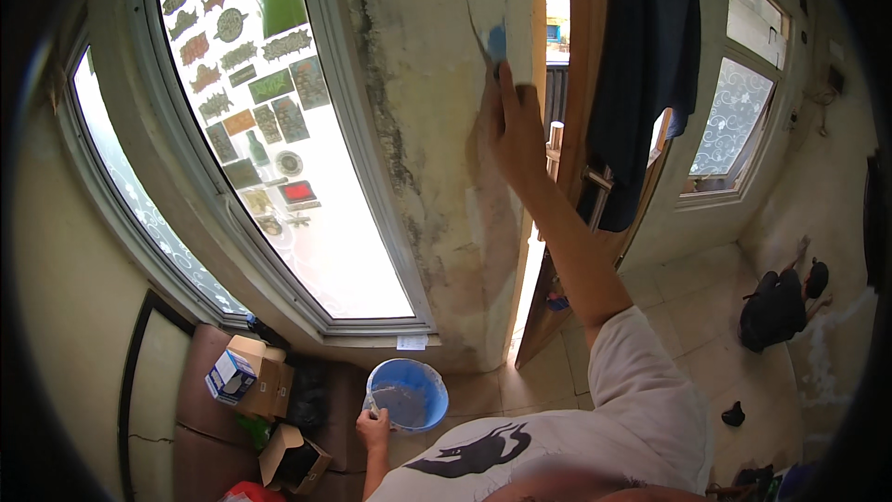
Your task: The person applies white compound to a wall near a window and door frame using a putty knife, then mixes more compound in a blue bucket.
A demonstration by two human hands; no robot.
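My right hand point(514, 121) is raised high against the wall, fingers closed round the handle of a putty knife. The putty knife's blade point(497, 41), bluish in the light, touches a smeared patch of pale filler on the wall strip point(437, 102) between window and door. Low down, my left hand point(373, 428) grips the rim of a blue bucket point(437, 392). Grey paste point(400, 403) lies inside the bucket and coats its inner wall. A small pale piece shows at the left hand's fingertips; I cannot tell whether it is a tool or part of the bucket.
A large window point(307, 265) covered with stickers stands left of the wall strip. To the right are a wooden door point(557, 316) and hanging dark cloth point(641, 74). Opened boxes point(265, 386) sit on a brown sofa point(200, 446). Another person point(776, 310) crouches by the far-right wall.
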